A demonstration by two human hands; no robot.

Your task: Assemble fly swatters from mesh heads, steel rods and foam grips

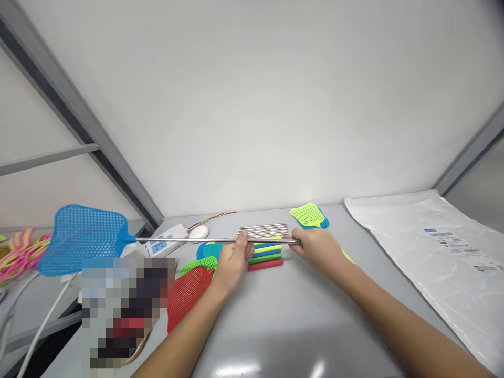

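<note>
In the head view, both hands were on the blue fly swatter (84, 236), which lay level across the fingers, its mesh head far out to the left of them. The left hand (235, 258) was closed round the metal rod (177, 240), thumb on top, well along from the head. The right hand (319, 249) had its fingers curled tight about the rod's other end.

Just beyond the left fingertips lay a row of metal rods (263, 230); between the two hands, nearer the left fingers, were coloured handles (268, 258) in yellow, blue, green and red. Left of the left fingers were a green swatter head (197, 266) and a red swatter head (188, 294). Beyond the right fingers, a yellow-green swatter head (308, 214) lay over a blue one. A white plastic package (425, 252) lay well to their right.
</note>
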